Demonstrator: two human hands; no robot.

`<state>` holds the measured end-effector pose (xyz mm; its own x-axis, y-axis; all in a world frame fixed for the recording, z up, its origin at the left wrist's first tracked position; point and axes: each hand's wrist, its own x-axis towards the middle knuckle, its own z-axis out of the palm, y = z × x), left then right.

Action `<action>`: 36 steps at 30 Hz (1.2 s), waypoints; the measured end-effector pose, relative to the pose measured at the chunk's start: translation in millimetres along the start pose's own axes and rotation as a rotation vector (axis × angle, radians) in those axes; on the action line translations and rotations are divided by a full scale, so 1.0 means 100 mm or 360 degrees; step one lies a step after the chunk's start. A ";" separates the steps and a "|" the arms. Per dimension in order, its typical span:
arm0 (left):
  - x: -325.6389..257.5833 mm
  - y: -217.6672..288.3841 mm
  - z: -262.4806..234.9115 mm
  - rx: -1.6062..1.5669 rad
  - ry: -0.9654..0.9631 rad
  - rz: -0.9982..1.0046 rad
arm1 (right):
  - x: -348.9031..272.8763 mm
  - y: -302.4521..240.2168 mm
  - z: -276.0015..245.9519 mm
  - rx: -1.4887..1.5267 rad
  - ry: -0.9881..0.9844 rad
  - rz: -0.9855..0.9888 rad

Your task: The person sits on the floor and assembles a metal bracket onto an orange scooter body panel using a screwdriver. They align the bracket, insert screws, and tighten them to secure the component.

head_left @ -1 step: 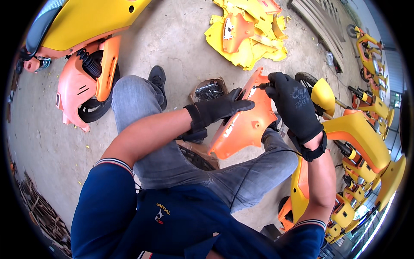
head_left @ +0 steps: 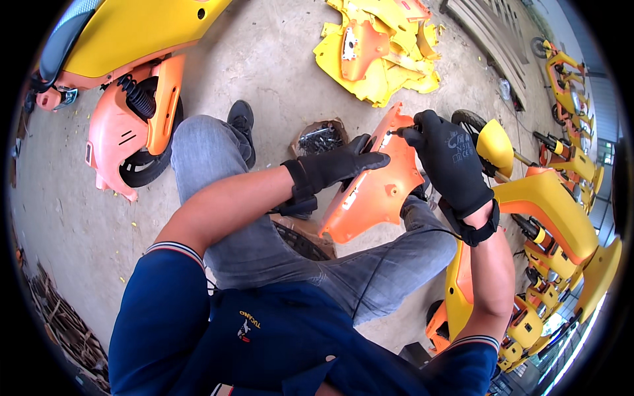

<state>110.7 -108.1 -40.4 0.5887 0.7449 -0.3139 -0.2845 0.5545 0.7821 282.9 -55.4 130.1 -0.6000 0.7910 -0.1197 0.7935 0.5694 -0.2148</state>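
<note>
I sit with an orange plastic scooter panel (head_left: 376, 191) standing tilted on my lap, between my knees. My left hand (head_left: 337, 166), in a black glove, grips the panel's upper left edge with its fingers laid across it. My right hand (head_left: 449, 158), also gloved in black, is at the panel's top corner. Its fingertips pinch a small metal tool (head_left: 394, 132) against that corner; how much of the tool is hidden in the glove I cannot tell.
An open box of dark screws (head_left: 320, 137) sits on the concrete floor beyond my knees. A stripped orange and yellow scooter (head_left: 125, 105) stands at the upper left, a pile of yellow panels (head_left: 383, 59) lies ahead, and yellow scooters (head_left: 561, 211) crowd my right side.
</note>
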 end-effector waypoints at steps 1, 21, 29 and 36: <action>-0.01 0.00 0.00 -0.0004 -0.0003 0.0000 | 0.01 -0.01 0.01 -0.0050 -0.0028 0.0044; 0.01 -0.01 -0.05 -0.0089 -0.0158 0.0075 | 0.03 -0.11 -0.06 0.0330 0.0183 -0.0209; -0.02 0.04 -0.03 -0.0065 -0.0137 0.0036 | 0.05 -0.07 -0.03 -0.0027 -0.0129 0.0223; 0.01 0.00 -0.06 -0.0061 -0.0053 -0.0019 | 0.05 -0.07 -0.09 0.0276 0.0078 -0.0202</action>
<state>106.6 -105.1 -43.5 0.6170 0.7258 -0.3043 -0.3060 0.5775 0.7569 275.3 -53.4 139.5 -0.6851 0.7276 -0.0346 0.6799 0.6216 -0.3890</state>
